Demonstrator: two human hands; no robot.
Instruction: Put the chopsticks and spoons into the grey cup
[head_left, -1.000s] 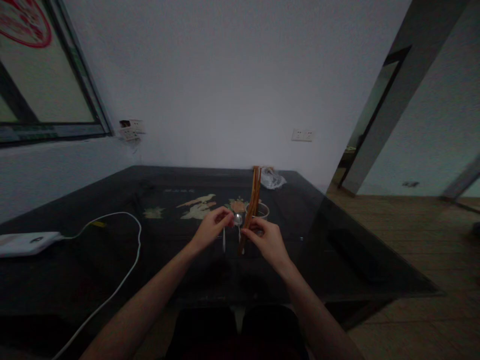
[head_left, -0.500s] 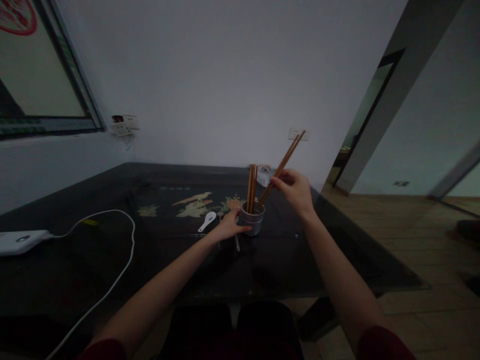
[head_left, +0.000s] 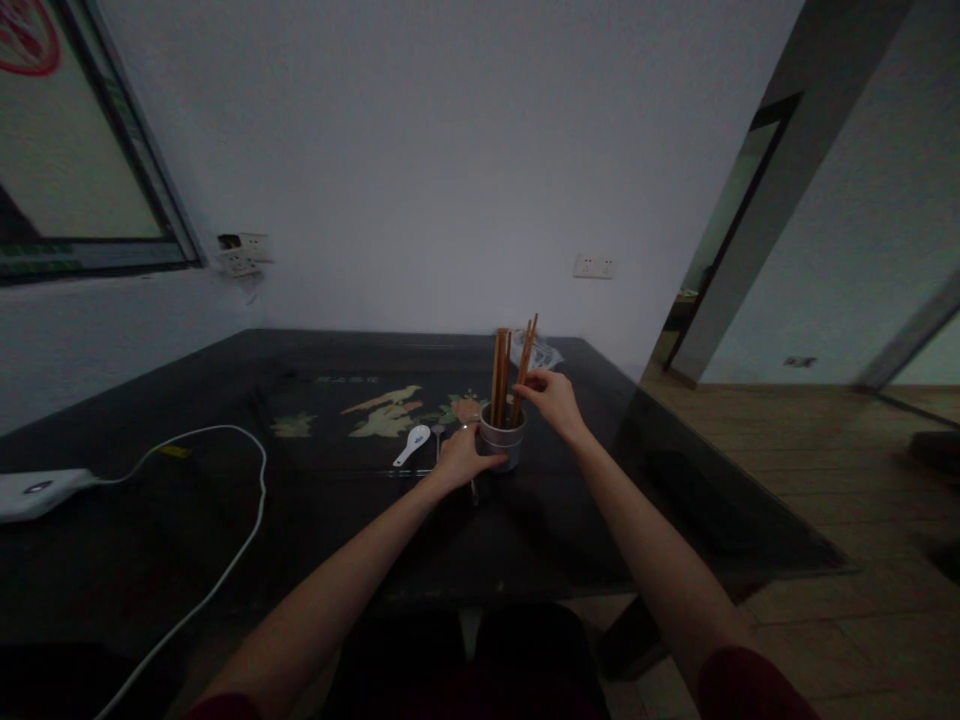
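Observation:
A grey metal cup (head_left: 504, 442) stands upright on the dark table, with my left hand (head_left: 463, 456) wrapped round its left side. Several wooden chopsticks (head_left: 499, 375) stand in the cup in a bunch. My right hand (head_left: 551, 400) pinches a pair of chopsticks (head_left: 526, 355) between thumb and fingers at the cup's right side. Their lower ends are inside the cup, hidden by its wall, and their tops lean slightly right. Left of my left hand lies a white spoon (head_left: 415, 442), with a thin metal spoon (head_left: 438, 435) beside it.
The dark table (head_left: 585, 520) carries a painted bird and flowers. A clear plastic bag (head_left: 544, 352) lies behind the cup. At left are a white device (head_left: 45, 494) and its white cable (head_left: 262, 480). A wall with sockets (head_left: 594, 266) rises behind.
My right hand has moved left and lowered its chopsticks deeper into the cup, and they now stand more upright. My left hand stays on the cup.

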